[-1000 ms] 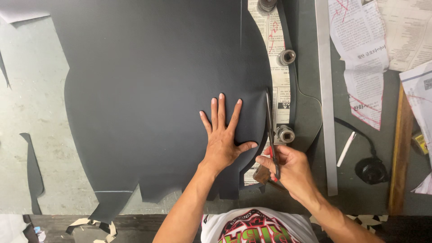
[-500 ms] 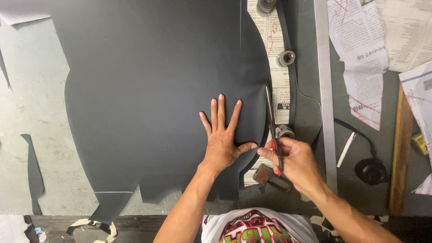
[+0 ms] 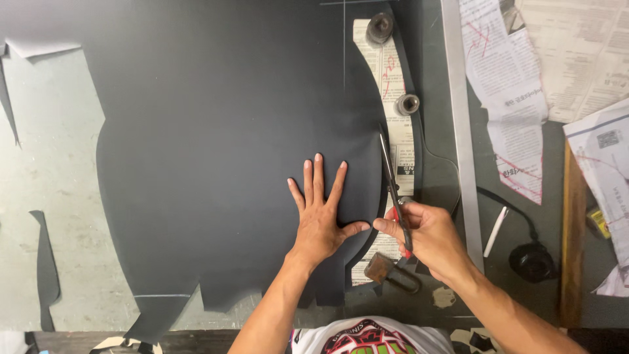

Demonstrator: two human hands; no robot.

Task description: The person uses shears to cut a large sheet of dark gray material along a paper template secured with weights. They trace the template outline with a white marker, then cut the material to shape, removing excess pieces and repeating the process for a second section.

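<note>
A big sheet of thin black cloth lies flat on the pale grey table, covering most of it. It looks soft and floppy, so it would likely slide or bunch up if nothing held it down. The best place to hold it seems to be flat on top, close to the cut line.

The left hand does just that: it lies open on the cloth with fingers spread wide, pressing down. The right hand is closed around the red handles of the long metal scissors. Their blades point away from the person, along the curved right edge of the cloth.

Just beside that edge lies a long curved newspaper pattern, held down by two small round metal weights. A long grey metal ruler lies to the right. Farther out are loose newspaper sheets and a white chalk stick.
</note>
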